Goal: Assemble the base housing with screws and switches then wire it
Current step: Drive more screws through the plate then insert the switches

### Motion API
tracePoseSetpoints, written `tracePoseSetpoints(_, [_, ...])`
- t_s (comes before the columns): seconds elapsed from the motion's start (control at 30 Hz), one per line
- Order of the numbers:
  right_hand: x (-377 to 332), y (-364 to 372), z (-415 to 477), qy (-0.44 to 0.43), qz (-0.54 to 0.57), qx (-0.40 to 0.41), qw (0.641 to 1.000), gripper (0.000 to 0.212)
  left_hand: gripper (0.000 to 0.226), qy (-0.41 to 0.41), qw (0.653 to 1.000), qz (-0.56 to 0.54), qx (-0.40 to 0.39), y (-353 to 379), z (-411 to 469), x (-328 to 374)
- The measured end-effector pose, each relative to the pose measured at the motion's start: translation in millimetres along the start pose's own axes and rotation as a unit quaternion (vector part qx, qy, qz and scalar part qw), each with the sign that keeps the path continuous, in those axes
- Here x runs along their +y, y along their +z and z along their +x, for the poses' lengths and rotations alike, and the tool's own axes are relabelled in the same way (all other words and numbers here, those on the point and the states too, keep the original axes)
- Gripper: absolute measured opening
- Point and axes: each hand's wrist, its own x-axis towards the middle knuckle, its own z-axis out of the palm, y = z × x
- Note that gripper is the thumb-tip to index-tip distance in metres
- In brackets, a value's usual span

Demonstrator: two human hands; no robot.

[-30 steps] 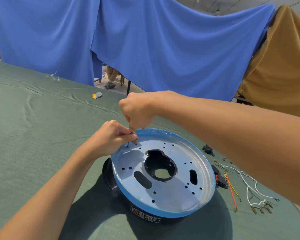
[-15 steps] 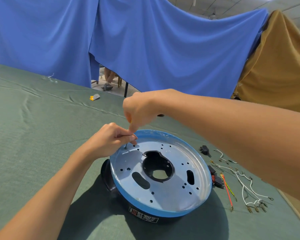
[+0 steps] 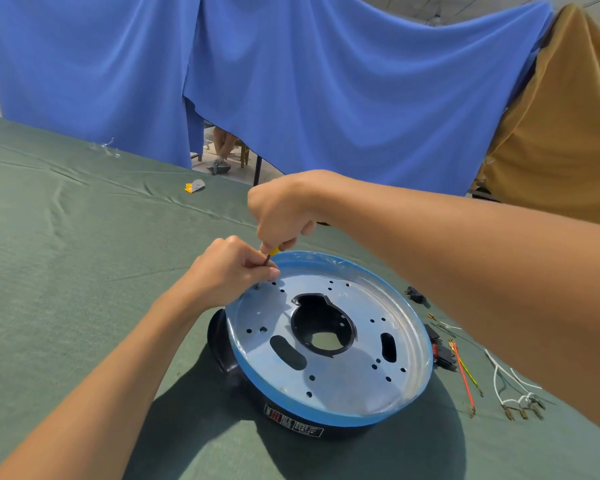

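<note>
The round base housing (image 3: pixel 343 372), a black shell with a blue-rimmed silver plate full of holes, lies on the green cloth. My right hand (image 3: pixel 281 209) grips a yellow-handled screwdriver (image 3: pixel 270 254) held upright over the plate's far-left edge. My left hand (image 3: pixel 229 268) pinches the screwdriver's dark shaft just above a screw (image 3: pixel 257 287) standing in a hole there. The handle is mostly hidden inside my right fist.
Right of the housing lie a red and black switch (image 3: pixel 442 351), a small black part (image 3: pixel 415 295), red and yellow-green wires (image 3: pixel 465 375) and white wires with terminals (image 3: pixel 513 393). A small yellow and grey object (image 3: pixel 194 186) sits far back. Blue and tan drapes hang behind the table.
My right hand has risen slightly, so the yellow handle end and shaft now show below the fist. The left hand stays pinched at the same spot on the plate.
</note>
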Motion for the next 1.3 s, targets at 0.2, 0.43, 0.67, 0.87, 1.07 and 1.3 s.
tracePoseSetpoints(0.2, [1, 0, -2, 0.066, 0.102, -0.06, 0.991, 0.021, 0.003, -0.002, 1.0, -0.017, 0.023, 0, 0, 2])
tracePoseSetpoints(0.43, [-1, -2, -17, -0.06, -0.138, 0.007, 0.989, 0.029, 0.006, -0.005, 1.0, -0.018, 0.01, -2, 0, -1])
tracePoseSetpoints(0.67, [-3, 2, -13, -0.144, -0.129, 0.084, 0.977, 0.044, 0.005, -0.01, 1.0, -0.022, 0.002, -4, 0, -1])
tracePoseSetpoints(0.87, [-12, -1, -1, -0.065, -0.077, 0.036, 0.994, 0.034, 0.014, -0.021, 1.0, -0.021, 0.005, -4, -2, 1])
tracePoseSetpoints(1.07, [-8, -1, 4, 0.066, 0.071, -0.059, 0.994, 0.021, 0.007, -0.022, 1.0, -0.002, 0.003, -1, 0, 1])
tracePoseSetpoints(1.3, [-17, -4, 10, 0.166, 0.182, -0.133, 0.96, 0.034, 0.007, -0.022, 1.0, -0.001, -0.005, -3, -2, 3])
